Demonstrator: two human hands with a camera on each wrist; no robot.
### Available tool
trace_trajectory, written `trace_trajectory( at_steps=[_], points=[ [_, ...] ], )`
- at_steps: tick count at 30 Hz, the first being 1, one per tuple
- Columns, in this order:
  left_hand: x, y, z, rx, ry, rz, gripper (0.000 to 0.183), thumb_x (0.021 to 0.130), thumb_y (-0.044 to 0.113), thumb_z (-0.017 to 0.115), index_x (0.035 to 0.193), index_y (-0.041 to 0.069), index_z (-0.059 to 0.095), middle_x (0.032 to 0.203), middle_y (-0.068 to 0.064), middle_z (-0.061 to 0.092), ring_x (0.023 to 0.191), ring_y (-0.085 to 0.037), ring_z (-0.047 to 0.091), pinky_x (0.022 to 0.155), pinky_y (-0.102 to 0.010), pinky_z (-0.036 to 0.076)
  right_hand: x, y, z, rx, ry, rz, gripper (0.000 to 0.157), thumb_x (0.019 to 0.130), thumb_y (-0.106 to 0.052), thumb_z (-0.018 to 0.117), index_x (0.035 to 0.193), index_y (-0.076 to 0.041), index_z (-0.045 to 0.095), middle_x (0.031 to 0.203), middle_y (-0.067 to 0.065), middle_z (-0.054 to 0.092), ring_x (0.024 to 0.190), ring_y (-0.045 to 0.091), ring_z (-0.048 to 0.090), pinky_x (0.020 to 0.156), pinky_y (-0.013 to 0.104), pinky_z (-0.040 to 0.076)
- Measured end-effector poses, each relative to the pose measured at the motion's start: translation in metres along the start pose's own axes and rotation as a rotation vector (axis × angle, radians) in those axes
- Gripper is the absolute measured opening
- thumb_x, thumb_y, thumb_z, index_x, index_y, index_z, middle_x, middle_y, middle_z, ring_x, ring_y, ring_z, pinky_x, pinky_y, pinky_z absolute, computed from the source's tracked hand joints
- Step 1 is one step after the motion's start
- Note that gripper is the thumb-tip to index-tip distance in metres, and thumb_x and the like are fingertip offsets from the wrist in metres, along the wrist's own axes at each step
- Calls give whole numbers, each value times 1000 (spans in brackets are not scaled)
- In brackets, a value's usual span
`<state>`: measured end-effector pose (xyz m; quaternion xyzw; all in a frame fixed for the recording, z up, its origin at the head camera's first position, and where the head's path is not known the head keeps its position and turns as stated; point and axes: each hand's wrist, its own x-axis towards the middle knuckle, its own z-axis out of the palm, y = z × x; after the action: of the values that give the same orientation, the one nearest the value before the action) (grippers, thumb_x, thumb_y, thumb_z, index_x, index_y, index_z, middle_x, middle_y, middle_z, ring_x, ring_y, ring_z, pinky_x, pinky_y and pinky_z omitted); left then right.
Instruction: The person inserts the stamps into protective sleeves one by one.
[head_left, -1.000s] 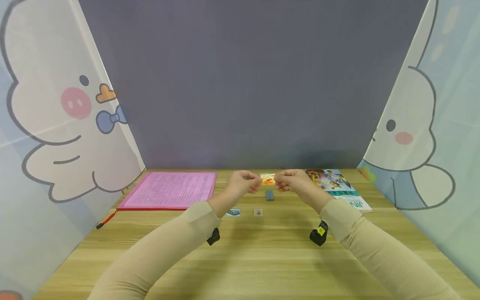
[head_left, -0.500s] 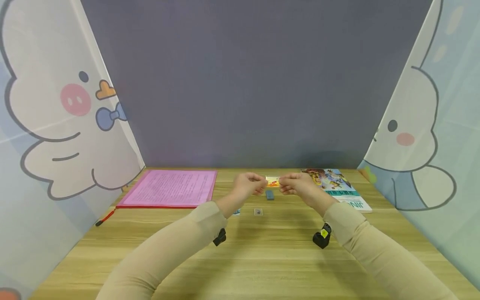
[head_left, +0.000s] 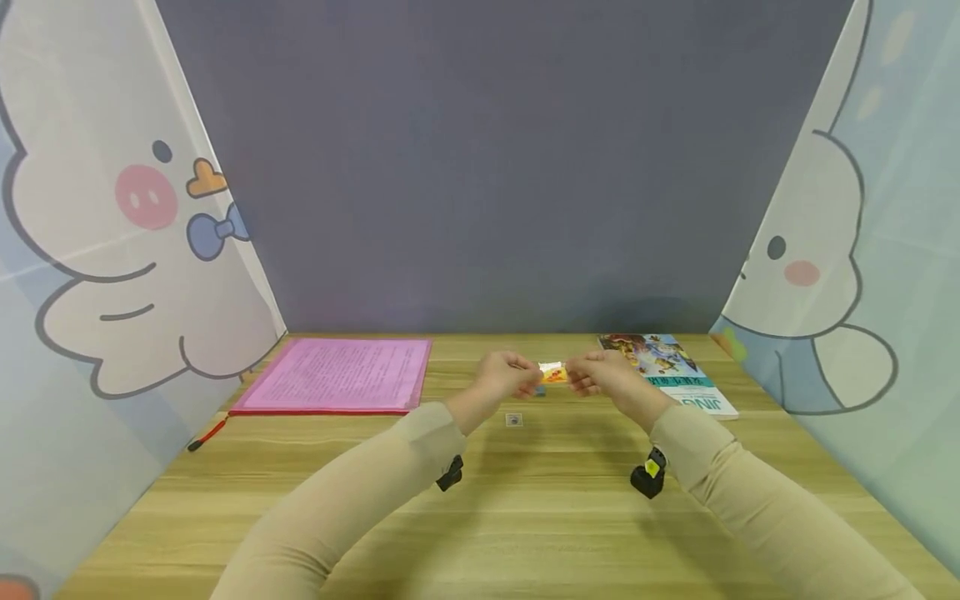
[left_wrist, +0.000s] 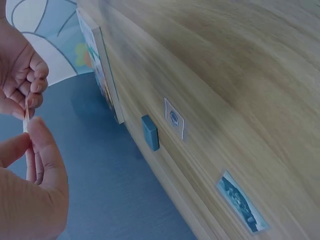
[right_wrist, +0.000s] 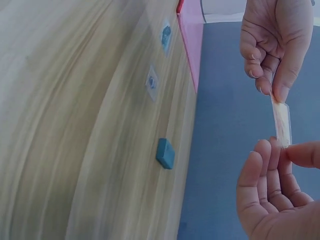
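Note:
My left hand [head_left: 504, 375] and right hand [head_left: 606, 372] pinch opposite ends of a small orange-and-yellow picture card [head_left: 553, 373], raised in front of me over the far part of the table. In the right wrist view the card [right_wrist: 282, 122] shows a clear, shiny edge like a plastic sleeve; in the left wrist view it is nearly edge-on. Below the hands lies a blue-grey block [left_wrist: 150, 133], mostly covered by the left fingers in the head view. A small square picture [head_left: 513, 420] lies nearer me. The left forearm hides a blue picture card [left_wrist: 242, 202] from the head camera.
At the left lies a pink document folder [head_left: 337, 375] with a red edge and zip pull [head_left: 210, 433]. A colourful book [head_left: 670, 375] lies at the back right. A dark grey panel [head_left: 495, 167] rises behind the wooden table [head_left: 525, 533], with cartoon-printed curtains on both sides.
Both hands have shifted slightly right and down with the card between them. The left hand now covers most of the block, and its forearm hides the blue picture card in the head view.

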<state>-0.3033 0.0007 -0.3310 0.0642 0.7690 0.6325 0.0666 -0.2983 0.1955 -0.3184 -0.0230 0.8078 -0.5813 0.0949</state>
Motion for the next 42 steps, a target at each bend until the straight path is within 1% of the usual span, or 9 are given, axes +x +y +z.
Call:
trace_trajectory(
  at_steps=[3, 8, 12, 16, 20, 24, 27, 35, 42],
  points=[
    [2, -4, 4, 22, -5, -17, 7, 85, 4, 72, 89, -2, 71, 86, -12, 73, 60, -14, 66, 70, -34, 62, -1, 5, 0, -20, 1, 14, 30, 98, -20, 56, 113, 5, 62, 84, 3, 68, 76, 14, 64, 82, 37, 59],
    [2, -6, 11, 104, -16, -48, 7, 84, 4, 73, 89, -1, 72, 85, -10, 73, 75, -26, 71, 64, -27, 61, -2, 15, -2, -11, 11, 35, 28, 96, -19, 57, 110, 6, 62, 77, 0, 68, 73, 13, 66, 74, 31, 60],
    [4, -6, 18, 144, -8, -80, 8, 83, 2, 73, 90, -1, 73, 81, -10, 73, 72, -23, 71, 64, -24, 61, -1, 21, -4, -9, 16, 47, 29, 96, -18, 58, 109, 8, 63, 75, 1, 70, 67, 10, 66, 70, 29, 60],
    [8, -10, 26, 150, 8, -126, 4, 82, -1, 72, 84, -5, 72, 77, -11, 72, 63, -16, 67, 69, -30, 62, 3, 28, -5, -26, 18, 75, 29, 95, -16, 59, 109, 9, 62, 73, -1, 69, 62, 7, 65, 68, 28, 61],
    [13, -15, 33, 161, 41, -168, 3, 81, -4, 70, 80, -6, 69, 73, -11, 68, 63, -20, 67, 75, -38, 62, 12, 38, -5, -30, -10, 107, 28, 94, -14, 60, 109, 10, 62, 68, -3, 67, 58, 5, 64, 63, 24, 59],
    [16, -20, 40, 141, 84, -206, 15, 78, -9, 69, 93, -8, 65, 73, -12, 64, 65, -24, 67, 70, -37, 63, 20, 48, -4, -12, -37, 128, 24, 93, -9, 61, 103, 12, 64, 64, -2, 66, 54, 5, 62, 58, 22, 58],
    [18, -25, 46, 127, 103, -241, 26, 76, -12, 69, 101, -10, 61, 73, -13, 64, 66, -26, 69, 66, -33, 62, 24, 56, -3, -18, -22, 145, 20, 91, -6, 61, 97, 12, 65, 61, -1, 66, 50, 5, 61, 54, 21, 57],
    [30, -36, 60, 197, 107, -290, 30, 76, -15, 70, 104, -12, 62, 72, -14, 63, 62, -24, 68, 59, -29, 61, 30, 71, -1, -96, 43, 164, 19, 83, -6, 64, 91, 10, 69, 63, 1, 67, 51, 8, 61, 53, 24, 57],
    [38, -40, 65, 270, 119, -315, 26, 76, -13, 71, 102, -12, 65, 69, -12, 61, 57, -21, 65, 57, -26, 60, 31, 71, 3, -146, 72, 154, 16, 81, -3, 68, 88, 12, 70, 65, 6, 69, 51, 10, 60, 53, 24, 57]
  ],
)
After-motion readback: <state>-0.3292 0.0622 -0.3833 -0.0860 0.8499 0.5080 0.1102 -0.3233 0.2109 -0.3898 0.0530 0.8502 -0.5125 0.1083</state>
